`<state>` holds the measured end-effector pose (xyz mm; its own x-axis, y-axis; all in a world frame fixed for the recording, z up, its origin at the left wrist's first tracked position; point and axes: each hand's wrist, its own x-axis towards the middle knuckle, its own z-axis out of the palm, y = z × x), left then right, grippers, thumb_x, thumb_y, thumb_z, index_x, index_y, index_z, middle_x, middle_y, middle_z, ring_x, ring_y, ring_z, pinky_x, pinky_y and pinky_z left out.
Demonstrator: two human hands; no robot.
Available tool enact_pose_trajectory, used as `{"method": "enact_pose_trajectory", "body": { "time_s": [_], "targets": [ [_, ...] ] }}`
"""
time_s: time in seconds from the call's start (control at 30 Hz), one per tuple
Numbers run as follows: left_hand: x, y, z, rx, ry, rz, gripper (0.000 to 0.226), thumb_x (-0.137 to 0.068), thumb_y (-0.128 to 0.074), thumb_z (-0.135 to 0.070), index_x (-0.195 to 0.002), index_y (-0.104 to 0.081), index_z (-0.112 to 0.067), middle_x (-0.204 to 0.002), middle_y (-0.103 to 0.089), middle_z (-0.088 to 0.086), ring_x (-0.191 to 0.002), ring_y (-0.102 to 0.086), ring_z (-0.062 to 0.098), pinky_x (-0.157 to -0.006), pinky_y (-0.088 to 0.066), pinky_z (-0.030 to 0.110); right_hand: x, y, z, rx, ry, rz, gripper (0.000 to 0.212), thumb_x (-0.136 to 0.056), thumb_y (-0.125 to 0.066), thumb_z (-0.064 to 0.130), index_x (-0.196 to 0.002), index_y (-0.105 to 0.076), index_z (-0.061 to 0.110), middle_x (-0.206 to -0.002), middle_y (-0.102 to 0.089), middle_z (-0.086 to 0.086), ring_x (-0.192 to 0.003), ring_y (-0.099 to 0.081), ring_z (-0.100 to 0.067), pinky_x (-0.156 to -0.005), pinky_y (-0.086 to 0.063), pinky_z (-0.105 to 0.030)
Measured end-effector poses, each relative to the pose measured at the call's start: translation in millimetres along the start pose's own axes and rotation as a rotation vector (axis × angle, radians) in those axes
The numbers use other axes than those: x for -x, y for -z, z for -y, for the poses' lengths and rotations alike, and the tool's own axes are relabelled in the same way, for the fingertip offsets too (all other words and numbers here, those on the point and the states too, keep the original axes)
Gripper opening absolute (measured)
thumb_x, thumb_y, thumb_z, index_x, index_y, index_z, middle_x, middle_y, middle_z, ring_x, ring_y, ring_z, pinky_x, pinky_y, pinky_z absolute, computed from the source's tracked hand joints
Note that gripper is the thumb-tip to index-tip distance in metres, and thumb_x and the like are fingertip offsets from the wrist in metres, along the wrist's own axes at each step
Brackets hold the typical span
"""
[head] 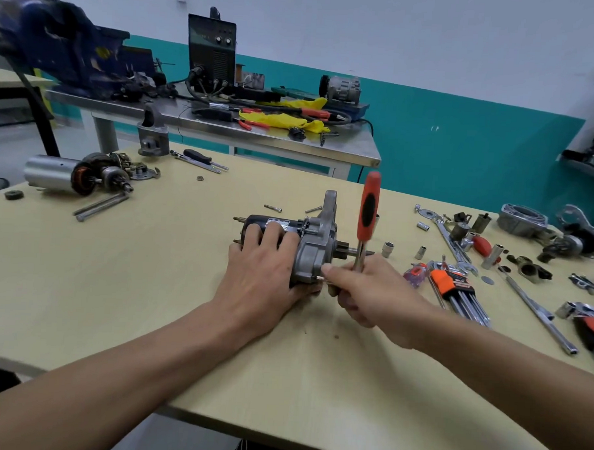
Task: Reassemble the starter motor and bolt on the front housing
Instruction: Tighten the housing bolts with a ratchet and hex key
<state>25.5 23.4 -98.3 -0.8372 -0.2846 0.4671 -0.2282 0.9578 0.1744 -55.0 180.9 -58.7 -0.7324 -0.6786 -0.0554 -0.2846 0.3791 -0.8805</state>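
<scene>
Orange-handled ratchet point(367, 211) stands upright, its head gripped by the right hand point(371, 292) low against the front housing point(313, 252). Leftward, the starter motor point(258, 221) lies lengthwise across the table point(150, 286), clasped by the left hand point(263, 274).

Near edge: bare table point(150, 286), we pass freely.
Centre: starter motor point(313, 249), upright ratchet point(368, 207) block us.
Right: hex keys point(456, 288), sockets point(387, 249) crowd us.
Far left: armature point(86, 176).

Blue vise point(63, 49) and black welder point(211, 51) stand on steel bench point(347, 143).
</scene>
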Motion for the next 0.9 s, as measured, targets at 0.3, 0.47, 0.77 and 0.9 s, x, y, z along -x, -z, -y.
{"method": "enact_pose_trajectory", "body": {
  "time_s": [0.3, 0.47, 0.77, 0.9],
  "targets": [
    [0.6, 1.9, -2.4, 0.008, 0.012, 0.012, 0.064, -0.080, -0.049, -0.074, -0.119, -0.048, -0.023, -0.120, -0.046, 0.000, -0.110, -0.038, 0.026, -0.082, -0.041, 0.042, -8.6, 18.2, -13.8, 0.907, 0.863, -0.105, 0.036, -0.097, -0.057, 0.024, -0.064, -0.050, 0.009, -0.056, -0.046, 0.000, -0.049, -0.042, -0.022, -0.047, -0.032, -0.032],
    [1.8, 4.7, -3.8, -0.005, 0.016, 0.025, 0.069, -0.077, -0.039, -0.074, -0.121, -0.048, -0.022, -0.121, -0.045, 0.000, -0.110, -0.038, 0.026, -0.082, -0.041, 0.043, -19.3, 18.9, -21.2, 0.917, 0.995, -0.165, 0.035, -0.095, -0.058, 0.017, -0.062, -0.054, 0.005, -0.054, -0.047, -0.004, -0.046, -0.042, -0.023, -0.044, -0.033, -0.031],
    [2.2, -2.0, -6.8, -0.026, 0.017, -0.063, 0.061, -0.083, -0.060, -0.068, -0.115, -0.053, -0.018, -0.116, -0.050, 0.005, -0.107, -0.042, 0.030, -0.075, -0.040, 0.043, -5.8, 1.8, 8.3, -0.244, -0.451, 0.015, 0.040, -0.093, -0.049, 0.026, -0.055, -0.050, 0.015, -0.047, -0.027, 0.004, -0.036, -0.020, -0.010, -0.039, -0.012, -0.017],
    [1.0, -4.1, -6.8, -0.018, 0.023, -0.086, 0.056, -0.082, -0.061, -0.066, -0.111, -0.052, -0.019, -0.113, -0.049, 0.004, -0.106, -0.042, 0.029, -0.075, -0.040, 0.042, 0.1, 1.2, -11.2, 0.466, 0.350, -0.106, 0.045, -0.098, -0.054, 0.029, -0.058, -0.047, 0.011, -0.049, -0.038, 0.005, -0.045, -0.032, -0.013, -0.045, -0.028, -0.029]
  ]
}}
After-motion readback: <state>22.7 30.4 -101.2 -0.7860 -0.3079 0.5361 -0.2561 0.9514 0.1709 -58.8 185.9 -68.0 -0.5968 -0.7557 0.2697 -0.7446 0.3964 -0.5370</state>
